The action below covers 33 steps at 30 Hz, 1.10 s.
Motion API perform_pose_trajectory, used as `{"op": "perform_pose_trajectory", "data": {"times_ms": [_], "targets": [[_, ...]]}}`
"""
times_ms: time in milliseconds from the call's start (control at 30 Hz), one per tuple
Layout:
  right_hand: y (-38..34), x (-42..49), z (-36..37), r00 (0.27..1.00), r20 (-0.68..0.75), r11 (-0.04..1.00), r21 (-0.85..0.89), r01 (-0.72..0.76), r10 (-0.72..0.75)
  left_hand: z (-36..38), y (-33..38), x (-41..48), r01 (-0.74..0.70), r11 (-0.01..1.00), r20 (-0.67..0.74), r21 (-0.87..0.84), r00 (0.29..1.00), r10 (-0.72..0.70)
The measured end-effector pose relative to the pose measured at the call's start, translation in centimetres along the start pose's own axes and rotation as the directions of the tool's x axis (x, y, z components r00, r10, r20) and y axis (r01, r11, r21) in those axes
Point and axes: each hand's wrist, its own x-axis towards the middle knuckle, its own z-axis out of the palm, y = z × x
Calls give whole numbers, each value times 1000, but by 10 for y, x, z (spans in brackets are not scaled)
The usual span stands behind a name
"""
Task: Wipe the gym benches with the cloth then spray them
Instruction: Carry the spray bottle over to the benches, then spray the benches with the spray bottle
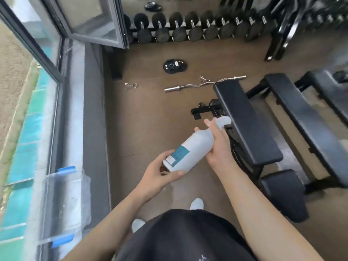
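A white spray bottle (192, 146) with a teal label lies tilted between my hands, its nozzle pointing up and to the right. My left hand (160, 174) cups its base with thumb and fingers curled round it. My right hand (216, 142) grips the bottle's neck just below the spray head. Right of the bottle stands a black padded gym bench (246, 121), with a second bench (305, 121) further right and a third (331, 89) at the frame's edge. No cloth is in view.
A clear plastic box (64, 202) with blue clips sits on the grey window ledge at lower left. On the brown floor lie a curl bar (203, 83), a weight plate (173, 65) and a clip. A dumbbell rack (197, 29) lines the far wall. My feet stand below.
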Motion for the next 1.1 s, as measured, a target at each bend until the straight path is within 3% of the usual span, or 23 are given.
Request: {"op": "perform_pose_trajectory", "data": {"times_ms": [100, 333, 567, 700, 900, 1100], "targets": [[-31, 23, -43, 1000, 14, 999, 43, 13, -14, 47, 12, 22, 59, 995, 34, -87, 998, -56], [-83, 72, -160, 998, -25, 996, 71, 53, -52, 157, 18, 83, 76, 991, 76, 108, 994, -84], [-96, 95, -253, 961, -276, 991, 128, 27, 9, 225, 26, 124, 108, 960, 223, 258, 960, -168], [-95, 107, -277, 928, -370, 980, 197, 29, 47, 240, 25, 156, 90, 921, 284, 380, 936, -209], [-104, 131, -298, 920, -389, 933, 346, 102, 43, 259, 31, 205, 78, 885, 399, 460, 872, -285], [-116, 181, -286, 793, -591, 946, 319, 61, 149, 252, 33, 282, 91, 881, 504, 464, 791, -347]]}}
